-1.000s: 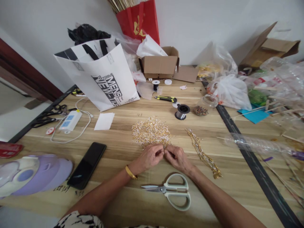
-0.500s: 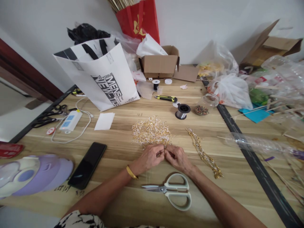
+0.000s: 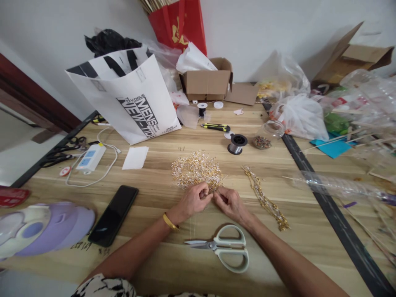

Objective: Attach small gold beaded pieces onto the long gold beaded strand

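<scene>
At the near edge of a loose pile of gold and clear beads [image 3: 194, 168], my two hands work close together. My left hand [image 3: 194, 201] has its fingers curled in a pinch. Facing it, my right hand [image 3: 230, 203] is pinched too, fingertips almost touching the left. What lies between the fingertips is too small to make out. Thin pale thread-like lines show on the table below my left hand. Scissors [image 3: 221, 248] with pale handles lie just in front of me, blades pointing left. A bundle of gold and clear beaded strands [image 3: 266, 199] rests right of my right hand.
A black phone [image 3: 113, 215] and a purple-and-cream bottle [image 3: 58, 227] lie at left. Farther back are a wire spool [image 3: 237, 144], a cutter knife [image 3: 215, 127], a jar of beads [image 3: 262, 142] and a white paper bag [image 3: 139, 99]. Plastic bags and sticks crowd the right.
My left hand has lifted slightly and its fingers have shifted, with a small gap now between the hands. My right hand stays nearly in place.
</scene>
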The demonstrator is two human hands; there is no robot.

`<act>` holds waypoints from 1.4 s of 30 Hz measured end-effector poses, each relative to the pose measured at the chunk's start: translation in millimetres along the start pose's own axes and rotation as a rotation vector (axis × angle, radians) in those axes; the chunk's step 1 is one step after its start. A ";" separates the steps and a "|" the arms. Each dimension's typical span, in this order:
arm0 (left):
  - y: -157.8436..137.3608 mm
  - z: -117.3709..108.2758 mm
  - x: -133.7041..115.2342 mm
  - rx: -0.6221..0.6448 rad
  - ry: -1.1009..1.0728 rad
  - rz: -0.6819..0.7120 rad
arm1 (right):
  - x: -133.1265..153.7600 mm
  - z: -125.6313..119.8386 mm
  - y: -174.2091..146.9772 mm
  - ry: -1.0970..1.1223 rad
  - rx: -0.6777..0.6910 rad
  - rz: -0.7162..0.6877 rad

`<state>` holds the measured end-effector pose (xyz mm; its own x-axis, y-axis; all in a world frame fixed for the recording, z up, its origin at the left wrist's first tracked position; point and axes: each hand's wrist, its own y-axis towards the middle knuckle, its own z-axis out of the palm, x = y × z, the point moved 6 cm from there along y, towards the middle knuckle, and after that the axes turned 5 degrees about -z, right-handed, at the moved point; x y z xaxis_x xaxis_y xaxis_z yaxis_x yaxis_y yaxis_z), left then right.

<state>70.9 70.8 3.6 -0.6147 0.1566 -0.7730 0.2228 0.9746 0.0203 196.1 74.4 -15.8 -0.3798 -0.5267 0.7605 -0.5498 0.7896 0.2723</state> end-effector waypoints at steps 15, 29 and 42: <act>0.5 0.7 -1.7 0.044 -0.158 0.027 | -2.5 0.1 1.1 0.130 0.033 0.052; 1.3 -3.3 -1.3 0.058 -0.177 -0.002 | 0.4 -2.2 1.4 0.150 0.026 0.065; 0.8 -8.0 2.5 0.044 -0.217 -0.046 | 3.0 -9.7 -2.4 0.172 -0.126 0.000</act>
<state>63.5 73.3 6.8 -0.4486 0.0693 -0.8910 0.2342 0.9713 -0.0423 203.5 74.0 -8.5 -0.2414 -0.4740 0.8468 -0.4488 0.8282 0.3356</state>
